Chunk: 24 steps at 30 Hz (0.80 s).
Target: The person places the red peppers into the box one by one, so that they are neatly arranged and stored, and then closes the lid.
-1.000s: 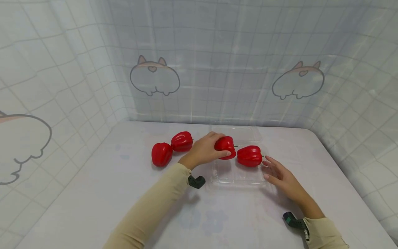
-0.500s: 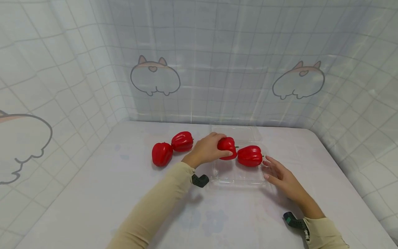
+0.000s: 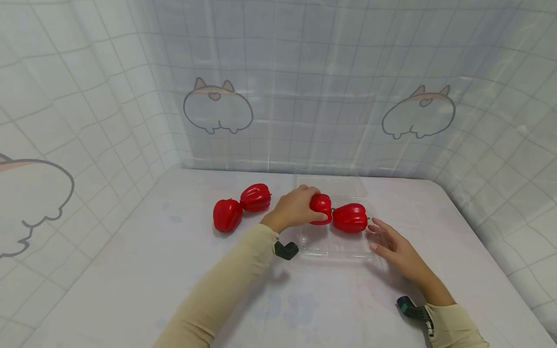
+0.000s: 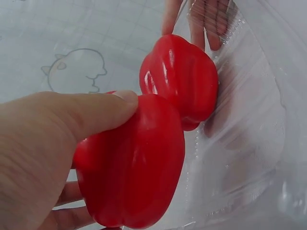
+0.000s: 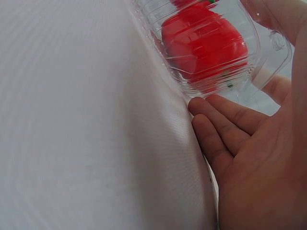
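Observation:
My left hand (image 3: 296, 209) grips a red bell pepper (image 3: 321, 208) from its left side, low over the left half of a clear plastic clamshell container (image 3: 326, 253). In the left wrist view the thumb lies across this pepper's upper surface, with fingers underneath. A second bell pepper (image 3: 350, 218) lies in the container's right half, close against the held one's stem end. My right hand (image 3: 395, 247) is at the container's right side, its fingers (image 5: 225, 127) extended with their tips right at the clear wall. Nothing is held in its palm.
Two more red bell peppers, a front one (image 3: 227, 215) and a rear one (image 3: 255, 197), lie on the pale tablecloth left of the container. Its clear lid (image 3: 330, 186) lies folded back towards the rear wall (image 3: 278, 121), which carries a grid pattern.
My left hand has moved slightly right and down with its bell pepper, closer to the one in the container. The right hand has stayed in place.

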Motion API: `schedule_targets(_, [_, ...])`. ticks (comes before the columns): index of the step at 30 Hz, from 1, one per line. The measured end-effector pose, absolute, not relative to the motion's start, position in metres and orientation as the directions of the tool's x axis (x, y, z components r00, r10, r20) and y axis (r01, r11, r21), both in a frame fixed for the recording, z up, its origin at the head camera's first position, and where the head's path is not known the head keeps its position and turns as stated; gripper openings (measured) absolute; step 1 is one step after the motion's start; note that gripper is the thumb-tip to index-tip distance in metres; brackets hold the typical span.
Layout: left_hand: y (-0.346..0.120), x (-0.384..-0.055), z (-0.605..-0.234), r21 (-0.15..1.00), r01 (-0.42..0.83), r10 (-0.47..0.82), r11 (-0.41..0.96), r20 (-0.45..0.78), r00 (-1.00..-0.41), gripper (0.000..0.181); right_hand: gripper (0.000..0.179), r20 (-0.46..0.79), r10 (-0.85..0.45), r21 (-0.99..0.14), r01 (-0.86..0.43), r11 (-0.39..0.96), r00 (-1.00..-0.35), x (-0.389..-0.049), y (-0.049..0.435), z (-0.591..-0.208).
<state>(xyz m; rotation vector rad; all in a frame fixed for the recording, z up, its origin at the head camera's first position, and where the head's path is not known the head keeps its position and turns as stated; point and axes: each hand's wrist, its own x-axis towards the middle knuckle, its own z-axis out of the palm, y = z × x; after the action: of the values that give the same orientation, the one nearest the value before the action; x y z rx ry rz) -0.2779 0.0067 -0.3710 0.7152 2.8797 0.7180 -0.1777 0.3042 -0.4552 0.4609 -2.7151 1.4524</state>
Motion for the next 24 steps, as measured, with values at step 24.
schedule_targets(24, [0.0145,-0.2739,-0.3738,0.328,0.51,0.52,0.795,0.063,-0.852,0.073,0.074,0.134,-0.221,-0.822,-0.233,0.519,-0.966,-0.1778,0.3044,-0.4572])
